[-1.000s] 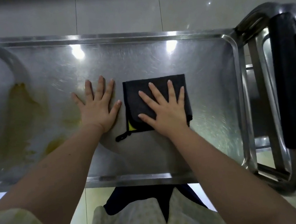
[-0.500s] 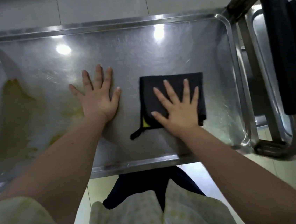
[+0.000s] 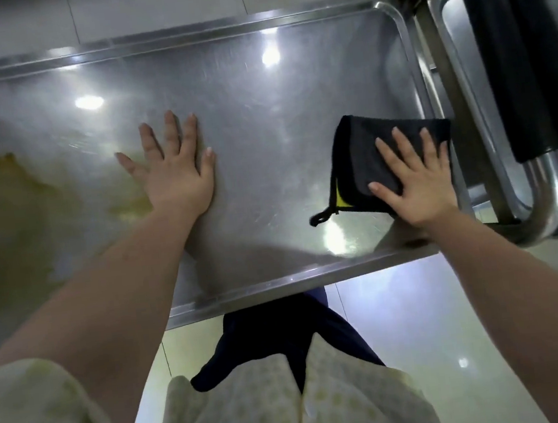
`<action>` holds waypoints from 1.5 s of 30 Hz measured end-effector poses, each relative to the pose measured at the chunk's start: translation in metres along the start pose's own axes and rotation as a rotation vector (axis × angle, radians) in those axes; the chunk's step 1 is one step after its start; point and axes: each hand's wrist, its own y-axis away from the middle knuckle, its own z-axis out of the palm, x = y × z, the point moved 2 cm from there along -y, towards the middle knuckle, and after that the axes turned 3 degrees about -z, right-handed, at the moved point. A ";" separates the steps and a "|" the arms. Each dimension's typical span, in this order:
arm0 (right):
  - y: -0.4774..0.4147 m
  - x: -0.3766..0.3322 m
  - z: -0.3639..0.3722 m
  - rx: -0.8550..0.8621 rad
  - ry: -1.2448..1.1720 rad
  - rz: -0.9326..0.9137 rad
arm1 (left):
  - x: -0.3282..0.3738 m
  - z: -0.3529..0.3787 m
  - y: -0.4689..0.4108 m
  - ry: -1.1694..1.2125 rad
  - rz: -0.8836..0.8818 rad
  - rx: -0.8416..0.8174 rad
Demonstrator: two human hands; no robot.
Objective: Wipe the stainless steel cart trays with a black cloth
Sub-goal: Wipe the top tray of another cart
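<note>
The stainless steel top tray (image 3: 260, 110) of the cart fills the view. A folded black cloth (image 3: 361, 154) with a yellow inner edge and a small loop lies near the tray's right rim. My right hand (image 3: 415, 179) presses flat on the cloth with straight, spread fingers. My left hand (image 3: 177, 177) rests flat on the bare steel near the tray's middle, fingers spread. A yellowish smear (image 3: 19, 211) covers the left part of the tray, reaching close to my left hand.
The cart's tubular steel handle (image 3: 545, 204) with black foam grips (image 3: 513, 66) curves round the right end. The tray's raised front rim (image 3: 295, 280) runs just before my body. Glossy floor tiles (image 3: 419, 317) lie below.
My right hand slid the cloth rightward from the tray's middle to its right rim. My left hand stayed planted on the steel. The view shifted slightly.
</note>
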 end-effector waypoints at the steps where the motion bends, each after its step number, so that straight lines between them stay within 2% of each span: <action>1: 0.002 -0.003 0.001 -0.008 0.013 0.021 | 0.000 0.000 0.001 -0.006 0.001 -0.004; 4: 0.011 -0.050 0.003 0.013 -0.006 -0.031 | -0.001 -0.002 0.002 -0.025 0.004 -0.014; 8: 0.043 -0.157 0.008 0.080 -0.013 -0.362 | -0.002 -0.003 0.000 -0.006 0.012 -0.022; 10: 0.051 -0.194 0.012 0.081 -0.030 -0.359 | -0.003 -0.001 0.000 -0.001 0.013 -0.026; 13: 0.039 -0.215 0.009 0.120 -0.062 -0.210 | -0.004 0.001 0.000 0.002 0.019 -0.017; 16: 0.024 -0.217 0.008 0.085 -0.063 -0.093 | -0.005 0.002 -0.001 0.013 0.023 -0.010; 19: 0.027 -0.202 0.011 0.082 -0.039 -0.141 | -0.006 0.003 -0.001 0.018 0.025 -0.008; 21: 0.029 -0.165 0.014 0.105 -0.043 -0.113 | -0.005 0.003 -0.001 0.021 0.021 -0.002; 26: 0.035 -0.019 0.016 0.053 -0.084 0.253 | -0.003 0.006 -0.003 0.007 0.018 0.010; 28: 0.039 0.003 0.015 0.014 -0.079 0.338 | -0.003 0.008 -0.003 0.006 0.016 0.018; 31: 0.037 -0.041 0.012 0.004 -0.067 0.319 | -0.004 0.008 -0.002 0.006 0.017 0.031; 36: 0.051 -0.231 0.019 0.078 -0.055 -0.117 | -0.005 0.004 -0.002 0.009 0.026 0.029; 38: 0.057 -0.279 0.019 0.066 -0.067 -0.216 | -0.005 0.003 0.000 0.009 0.035 0.032; 41: 0.054 -0.260 0.018 0.096 -0.097 -0.230 | -0.004 0.002 0.000 0.022 0.044 0.021; 45: 0.054 -0.133 0.019 0.045 -0.068 0.088 | -0.003 0.003 0.001 0.021 0.048 0.013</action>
